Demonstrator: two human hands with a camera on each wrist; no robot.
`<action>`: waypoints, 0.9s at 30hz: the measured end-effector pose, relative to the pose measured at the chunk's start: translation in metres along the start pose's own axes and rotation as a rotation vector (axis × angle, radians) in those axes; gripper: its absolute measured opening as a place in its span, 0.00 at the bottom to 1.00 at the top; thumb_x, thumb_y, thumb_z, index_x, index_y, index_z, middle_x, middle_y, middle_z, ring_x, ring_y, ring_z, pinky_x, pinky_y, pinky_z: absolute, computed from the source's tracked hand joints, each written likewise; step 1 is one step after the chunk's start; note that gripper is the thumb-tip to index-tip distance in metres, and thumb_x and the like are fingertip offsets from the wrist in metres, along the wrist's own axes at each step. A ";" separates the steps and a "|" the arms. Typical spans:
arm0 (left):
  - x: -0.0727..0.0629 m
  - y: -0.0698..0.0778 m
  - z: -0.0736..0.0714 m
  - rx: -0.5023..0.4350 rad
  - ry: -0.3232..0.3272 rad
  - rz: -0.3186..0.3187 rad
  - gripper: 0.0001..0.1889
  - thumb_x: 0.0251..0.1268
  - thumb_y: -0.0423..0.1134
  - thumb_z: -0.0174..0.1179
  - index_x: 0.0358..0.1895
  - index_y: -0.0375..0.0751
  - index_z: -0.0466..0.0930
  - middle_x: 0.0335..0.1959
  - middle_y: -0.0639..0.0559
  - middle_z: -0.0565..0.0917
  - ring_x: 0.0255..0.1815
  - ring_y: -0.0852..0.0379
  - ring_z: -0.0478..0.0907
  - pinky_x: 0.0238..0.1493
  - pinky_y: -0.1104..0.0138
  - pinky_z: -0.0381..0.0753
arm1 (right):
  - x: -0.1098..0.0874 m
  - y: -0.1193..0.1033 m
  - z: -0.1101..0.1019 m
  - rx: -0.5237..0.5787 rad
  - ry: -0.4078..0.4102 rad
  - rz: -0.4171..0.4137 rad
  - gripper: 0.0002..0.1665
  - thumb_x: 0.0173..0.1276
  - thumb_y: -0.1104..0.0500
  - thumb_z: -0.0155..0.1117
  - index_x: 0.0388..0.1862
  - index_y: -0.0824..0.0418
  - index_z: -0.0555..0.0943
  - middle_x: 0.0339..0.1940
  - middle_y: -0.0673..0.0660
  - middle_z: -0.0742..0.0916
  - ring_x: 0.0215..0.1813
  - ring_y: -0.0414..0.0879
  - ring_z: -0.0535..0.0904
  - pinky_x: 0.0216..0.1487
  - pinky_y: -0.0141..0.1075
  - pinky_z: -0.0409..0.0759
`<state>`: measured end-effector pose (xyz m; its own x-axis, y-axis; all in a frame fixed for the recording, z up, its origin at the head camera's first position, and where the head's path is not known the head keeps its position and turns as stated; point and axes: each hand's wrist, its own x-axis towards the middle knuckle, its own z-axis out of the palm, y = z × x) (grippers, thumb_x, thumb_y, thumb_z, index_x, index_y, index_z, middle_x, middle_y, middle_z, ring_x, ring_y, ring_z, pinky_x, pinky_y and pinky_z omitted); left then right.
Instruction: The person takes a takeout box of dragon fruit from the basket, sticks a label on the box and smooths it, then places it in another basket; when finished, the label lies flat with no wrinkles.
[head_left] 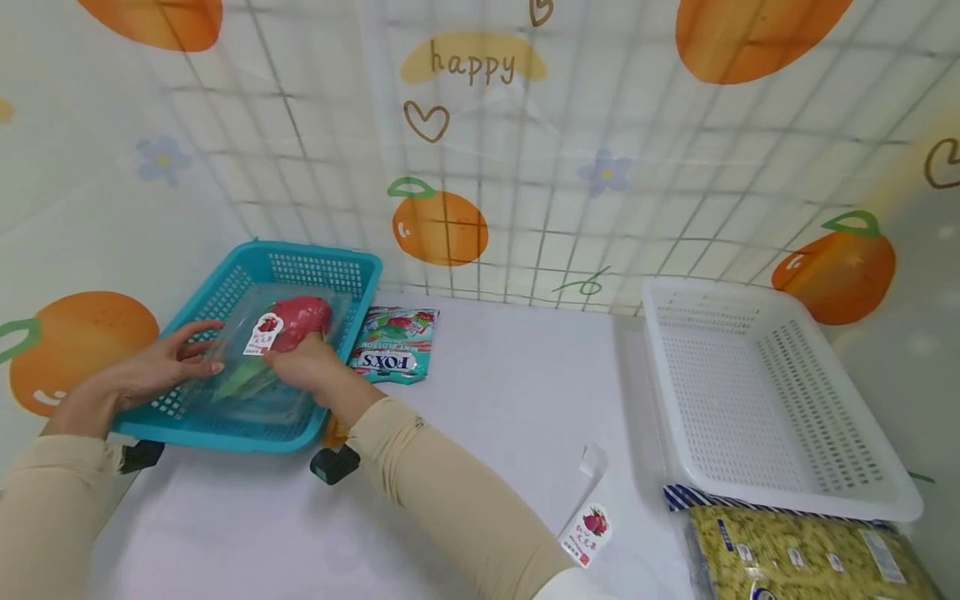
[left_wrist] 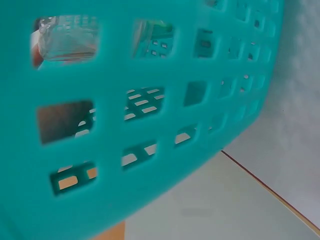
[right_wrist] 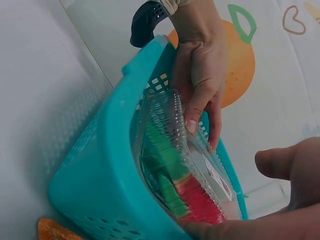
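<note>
A clear plastic clamshell box (head_left: 243, 312) sits inside the teal basket (head_left: 217, 442) at the left. Through its lid shows a red and green item (head_left: 303, 315). A white sticker (head_left: 262, 335) with a red fruit picture is on the lid. My left hand (head_left: 157, 371) reaches over the basket's left side, thumb and fingers resting on the box edge. In the right wrist view, that left thumb (right_wrist: 192, 117) lies on the lid's rim. My right hand (head_left: 303, 367) touches the box by the sticker, its thumb (right_wrist: 277, 162) raised apart from the fingers. The basket wall fills the left wrist view.
A green FOX'S candy bag (head_left: 396, 346) lies right of the basket. A loose sticker strip (head_left: 588, 533) is at front centre. A white basket (head_left: 795, 492) stands at the right, with a large bag of yellowish food (head_left: 810, 550) before it. Printed cloth walls enclose the table.
</note>
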<state>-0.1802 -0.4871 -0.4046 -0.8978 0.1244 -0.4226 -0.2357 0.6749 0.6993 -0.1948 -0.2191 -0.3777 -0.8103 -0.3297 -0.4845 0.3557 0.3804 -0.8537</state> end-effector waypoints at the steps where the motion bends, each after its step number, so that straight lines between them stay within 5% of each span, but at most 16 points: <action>1: 0.001 0.000 0.000 -0.007 -0.001 0.001 0.48 0.78 0.47 0.56 0.82 0.38 0.28 0.77 0.15 0.40 0.72 0.16 0.46 0.64 0.23 0.58 | 0.000 0.000 -0.001 0.002 -0.003 -0.002 0.41 0.71 0.49 0.68 0.77 0.51 0.62 0.66 0.53 0.77 0.67 0.51 0.73 0.70 0.52 0.75; 11: 0.006 0.007 0.002 0.012 -0.024 0.004 0.48 0.79 0.48 0.56 0.82 0.39 0.28 0.76 0.14 0.39 0.72 0.16 0.46 0.65 0.23 0.56 | -0.004 -0.001 -0.008 0.012 0.027 0.000 0.39 0.70 0.48 0.68 0.75 0.54 0.65 0.65 0.54 0.78 0.67 0.51 0.74 0.71 0.52 0.74; 27: 0.001 0.011 0.006 0.120 -0.029 0.005 0.46 0.80 0.49 0.53 0.82 0.35 0.29 0.74 0.14 0.46 0.69 0.16 0.53 0.61 0.26 0.67 | -0.008 -0.001 -0.007 0.034 0.060 0.003 0.37 0.67 0.49 0.70 0.71 0.54 0.68 0.62 0.54 0.77 0.66 0.52 0.72 0.68 0.55 0.76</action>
<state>-0.1813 -0.4748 -0.4006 -0.8872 0.1476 -0.4372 -0.1837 0.7562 0.6281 -0.1922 -0.2107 -0.3713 -0.8352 -0.2762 -0.4757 0.3729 0.3515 -0.8587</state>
